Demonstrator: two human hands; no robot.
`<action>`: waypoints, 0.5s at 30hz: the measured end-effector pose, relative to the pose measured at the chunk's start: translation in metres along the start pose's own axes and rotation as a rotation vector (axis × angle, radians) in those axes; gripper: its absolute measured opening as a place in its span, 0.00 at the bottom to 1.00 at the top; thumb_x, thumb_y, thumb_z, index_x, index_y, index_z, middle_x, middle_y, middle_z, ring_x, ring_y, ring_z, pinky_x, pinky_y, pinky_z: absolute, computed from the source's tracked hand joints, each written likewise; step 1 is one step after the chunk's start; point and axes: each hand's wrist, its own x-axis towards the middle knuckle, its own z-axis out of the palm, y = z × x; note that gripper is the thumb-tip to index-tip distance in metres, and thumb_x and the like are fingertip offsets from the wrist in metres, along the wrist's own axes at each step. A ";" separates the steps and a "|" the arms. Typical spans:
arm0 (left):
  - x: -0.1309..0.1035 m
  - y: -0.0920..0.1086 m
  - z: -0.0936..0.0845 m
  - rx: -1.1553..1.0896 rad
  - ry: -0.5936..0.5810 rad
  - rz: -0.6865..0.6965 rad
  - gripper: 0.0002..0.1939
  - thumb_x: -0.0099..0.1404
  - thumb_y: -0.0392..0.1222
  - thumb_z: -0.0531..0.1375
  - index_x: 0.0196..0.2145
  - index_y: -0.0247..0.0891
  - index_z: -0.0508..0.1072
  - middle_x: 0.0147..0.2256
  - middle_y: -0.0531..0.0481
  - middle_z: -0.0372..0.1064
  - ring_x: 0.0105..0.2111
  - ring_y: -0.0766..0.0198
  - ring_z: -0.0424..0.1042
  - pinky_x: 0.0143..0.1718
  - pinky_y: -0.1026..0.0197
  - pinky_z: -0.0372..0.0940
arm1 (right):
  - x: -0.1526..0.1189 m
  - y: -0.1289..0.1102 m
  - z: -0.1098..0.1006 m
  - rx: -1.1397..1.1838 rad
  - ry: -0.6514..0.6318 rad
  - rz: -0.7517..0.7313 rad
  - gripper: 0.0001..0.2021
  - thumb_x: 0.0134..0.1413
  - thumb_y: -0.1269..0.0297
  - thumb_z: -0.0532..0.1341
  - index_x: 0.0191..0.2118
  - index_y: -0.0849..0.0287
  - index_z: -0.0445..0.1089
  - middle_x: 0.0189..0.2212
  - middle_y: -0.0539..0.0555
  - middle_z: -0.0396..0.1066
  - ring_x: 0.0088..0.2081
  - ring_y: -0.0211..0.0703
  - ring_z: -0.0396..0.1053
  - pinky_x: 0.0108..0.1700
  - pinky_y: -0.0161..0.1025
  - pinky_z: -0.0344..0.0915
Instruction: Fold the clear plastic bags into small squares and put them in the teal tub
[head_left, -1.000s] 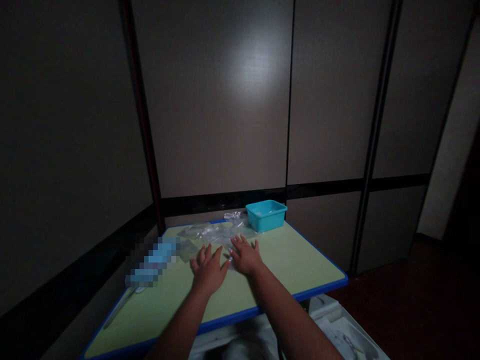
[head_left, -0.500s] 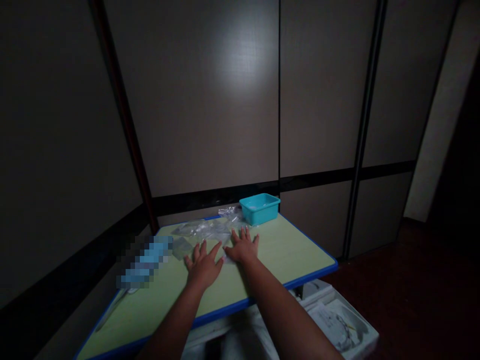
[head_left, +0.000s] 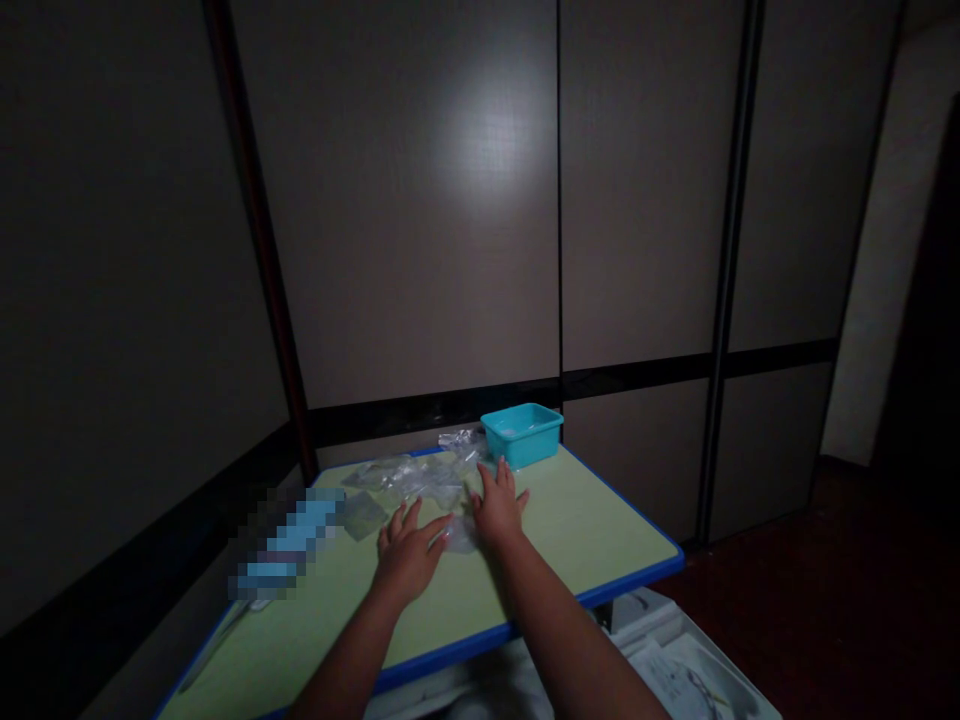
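Holds both bare hands low over the pale green desk point(head_left: 600, 525), palms down, fingers fanned apart, neither one curled around anything visible. Has the left hand point(head_left: 409, 560) angled forward, thumb toward a small transparent plastic piece point(head_left: 462, 538); has the right hand point(head_left: 499, 510) slightly farther forward, at the other side of that piece. Cannot tell, in such dim light, whether any fingertips pinch the film or merely press on it.

Judging by the spread fingers, probably holds them so to flatten or steady the film, presumably thin enough to slide or curl. Beyond the hands, crumpled transparent plastic bags point(head_left: 405, 476) in a loose heap, perhaps left there for easy reach. At the far edge, upright and next to the heap, a turquoise plastic basket point(head_left: 523, 437), likely set back to give the hands working room. By the left edge, a blue item point(head_left: 300, 535) too pixelated to name, with a slender pale strip point(head_left: 206, 645) along the desk edge below. Under the near edge, a white tray point(head_left: 705, 640).

Relative to the hands: the small piece flat on the desk between both, left end just beside the left thumb, right end close to, possibly under, the right hand; the heap ahead of both; a flatter transparent bag point(head_left: 364, 515) ahead and left of the left hand.
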 end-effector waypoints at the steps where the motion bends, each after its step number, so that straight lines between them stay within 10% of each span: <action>1: 0.000 0.000 -0.001 -0.006 0.023 -0.004 0.17 0.63 0.51 0.51 0.49 0.58 0.67 0.60 0.50 0.48 0.60 0.47 0.41 0.54 0.40 0.42 | 0.000 0.001 -0.004 0.041 0.037 -0.033 0.22 0.55 0.61 0.50 0.57 0.51 0.55 0.61 0.57 0.43 0.61 0.54 0.41 0.55 0.57 0.45; 5: -0.001 0.000 -0.004 -0.044 0.077 -0.022 0.15 0.63 0.46 0.51 0.46 0.53 0.69 0.58 0.50 0.51 0.59 0.51 0.45 0.53 0.46 0.46 | -0.001 0.004 -0.015 0.112 0.006 -0.205 0.10 0.53 0.64 0.52 0.38 0.57 0.69 0.41 0.57 0.67 0.48 0.47 0.60 0.49 0.40 0.55; 15: -0.002 0.001 -0.001 -0.027 -0.010 0.051 0.14 0.58 0.41 0.54 0.42 0.55 0.69 0.59 0.55 0.49 0.61 0.51 0.38 0.55 0.44 0.40 | -0.007 -0.003 -0.009 0.096 -0.125 -0.335 0.05 0.45 0.69 0.59 0.28 0.57 0.72 0.30 0.52 0.73 0.38 0.41 0.66 0.38 0.33 0.54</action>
